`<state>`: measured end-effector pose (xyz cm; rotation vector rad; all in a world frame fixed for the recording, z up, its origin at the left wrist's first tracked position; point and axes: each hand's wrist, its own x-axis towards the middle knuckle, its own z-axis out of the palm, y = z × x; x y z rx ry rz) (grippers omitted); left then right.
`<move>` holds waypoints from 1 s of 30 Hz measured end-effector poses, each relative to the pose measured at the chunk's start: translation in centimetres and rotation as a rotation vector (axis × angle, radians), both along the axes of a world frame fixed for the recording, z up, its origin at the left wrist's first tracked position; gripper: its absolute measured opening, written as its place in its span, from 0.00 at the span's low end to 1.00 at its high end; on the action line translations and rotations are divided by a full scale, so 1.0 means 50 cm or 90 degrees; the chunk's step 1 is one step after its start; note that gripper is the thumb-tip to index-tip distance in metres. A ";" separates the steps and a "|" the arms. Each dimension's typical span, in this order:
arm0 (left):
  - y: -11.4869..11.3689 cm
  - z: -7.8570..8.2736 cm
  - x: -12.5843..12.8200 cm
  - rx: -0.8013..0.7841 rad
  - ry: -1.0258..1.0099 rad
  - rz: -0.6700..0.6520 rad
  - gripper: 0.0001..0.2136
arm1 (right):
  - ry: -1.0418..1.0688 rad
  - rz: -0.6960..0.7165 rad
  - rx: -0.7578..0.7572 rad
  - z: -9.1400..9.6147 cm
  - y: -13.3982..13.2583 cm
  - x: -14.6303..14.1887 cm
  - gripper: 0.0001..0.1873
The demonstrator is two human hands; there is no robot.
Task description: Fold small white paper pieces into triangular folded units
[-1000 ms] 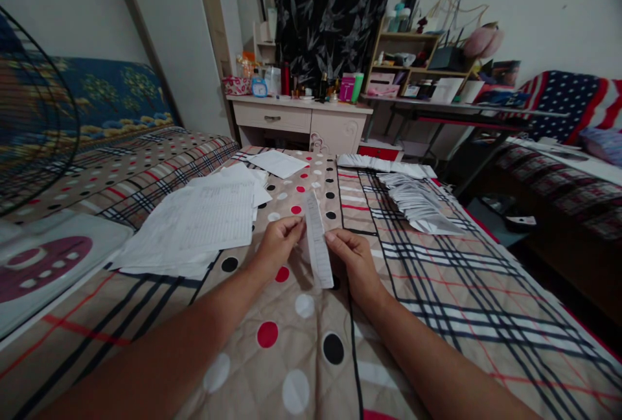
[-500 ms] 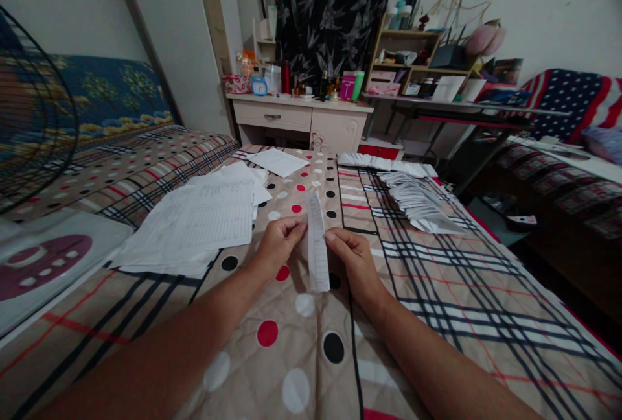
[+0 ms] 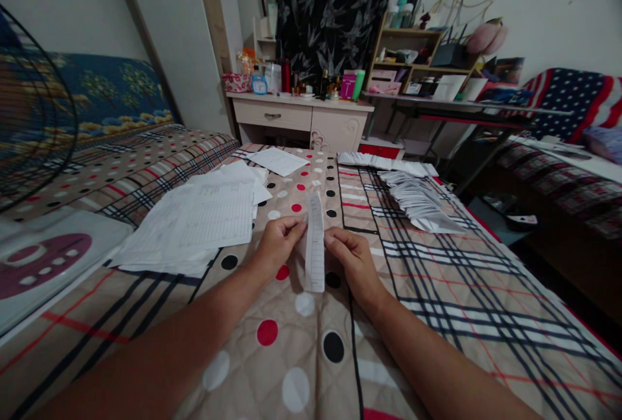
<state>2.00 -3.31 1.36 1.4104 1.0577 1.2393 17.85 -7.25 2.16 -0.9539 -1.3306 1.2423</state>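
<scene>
A narrow folded strip of lined paper (image 3: 315,251) stands upright between my hands, above the dotted middle of the bedspread. My left hand (image 3: 280,242) pinches its left edge between thumb and fingers. On the opposite edge, my right hand (image 3: 350,255) has its thumb and curled forefinger closed on the paper. To the left lies a loose pile of lined, written sheets (image 3: 194,219), with a separate white sheet (image 3: 279,161) beyond it. At the right, a fanned heap of folded paper strips (image 3: 418,203) rests on the plaid part, and a long row of folded paper (image 3: 386,164) lies behind it.
A quilted bedspread (image 3: 437,316) spreads under everything. At the left edge are a fan (image 3: 39,109) and a white panel with a maroon oval (image 3: 48,264). A white dresser (image 3: 272,115) holding bottles and a clock stands beyond the bed, beside a cluttered shelf (image 3: 413,70).
The lower end of the folded paper has shifted slightly left and its face has turned a little. Both hands keep nearly the same place and grip.
</scene>
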 end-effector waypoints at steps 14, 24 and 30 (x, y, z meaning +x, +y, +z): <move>-0.007 -0.002 0.009 0.126 0.118 -0.010 0.09 | -0.084 -0.100 0.043 0.006 0.012 -0.006 0.09; -0.055 0.035 0.007 0.716 0.578 0.056 0.24 | -0.374 -0.306 0.166 -0.005 0.024 0.028 0.11; -0.058 0.043 0.010 0.720 0.693 0.121 0.15 | -0.453 -0.378 0.224 -0.002 0.024 0.034 0.13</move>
